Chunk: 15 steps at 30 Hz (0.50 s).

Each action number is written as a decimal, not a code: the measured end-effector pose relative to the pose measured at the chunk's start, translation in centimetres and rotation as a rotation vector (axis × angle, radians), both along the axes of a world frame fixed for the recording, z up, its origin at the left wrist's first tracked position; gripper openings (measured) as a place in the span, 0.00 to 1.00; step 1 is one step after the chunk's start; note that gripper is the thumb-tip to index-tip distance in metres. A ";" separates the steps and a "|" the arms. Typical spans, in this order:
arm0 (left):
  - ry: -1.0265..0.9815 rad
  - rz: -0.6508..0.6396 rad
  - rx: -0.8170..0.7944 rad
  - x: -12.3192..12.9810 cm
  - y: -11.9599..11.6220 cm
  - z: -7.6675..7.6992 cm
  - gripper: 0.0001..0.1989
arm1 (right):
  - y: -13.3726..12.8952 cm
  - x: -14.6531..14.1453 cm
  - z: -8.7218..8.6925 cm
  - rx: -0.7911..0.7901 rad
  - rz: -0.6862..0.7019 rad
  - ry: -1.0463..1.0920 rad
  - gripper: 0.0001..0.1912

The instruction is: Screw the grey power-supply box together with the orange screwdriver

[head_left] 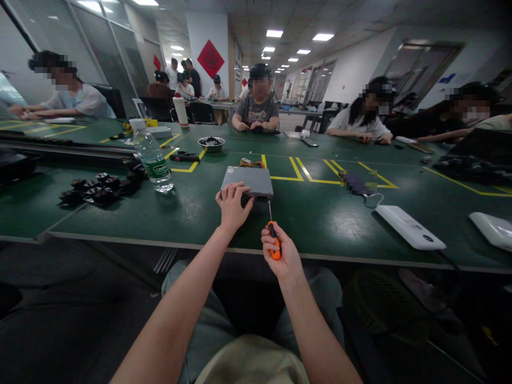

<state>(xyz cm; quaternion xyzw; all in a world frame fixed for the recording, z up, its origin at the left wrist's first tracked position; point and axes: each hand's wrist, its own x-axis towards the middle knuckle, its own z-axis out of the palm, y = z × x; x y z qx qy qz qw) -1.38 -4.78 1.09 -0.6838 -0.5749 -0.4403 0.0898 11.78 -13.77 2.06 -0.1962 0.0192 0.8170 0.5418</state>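
Observation:
A grey metal computer power supply (251,178) lies on the green table in front of me, its bundle of coloured wires (253,164) coming out at the far side. My left hand (234,205) grips its near left part, fingers over the top and thumb against the near face. In my right hand (281,250) is an orange and black screwdriver (274,242), the fingers wrapped round its handle. The shaft points away from me, with its tip at the near right corner of the power supply. Whether the tip sits in a screw is too small to tell.
Left stand a water bottle (154,157) and a pile of black parts (102,189). Farther back are a metal bowl (211,144), black-handled pliers (184,156) and a white cup (181,112). A white device (410,226) lies right. Several people sit around the table.

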 end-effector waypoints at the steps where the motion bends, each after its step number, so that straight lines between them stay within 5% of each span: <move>1: 0.000 0.000 0.005 0.0 0.0 0.0 0.13 | 0.0 0.0 0.0 0.008 0.003 0.024 0.14; 15: -0.011 0.004 0.021 -0.1 0.0 -0.1 0.14 | -0.5 -1.6 0.2 0.055 0.100 -0.077 0.18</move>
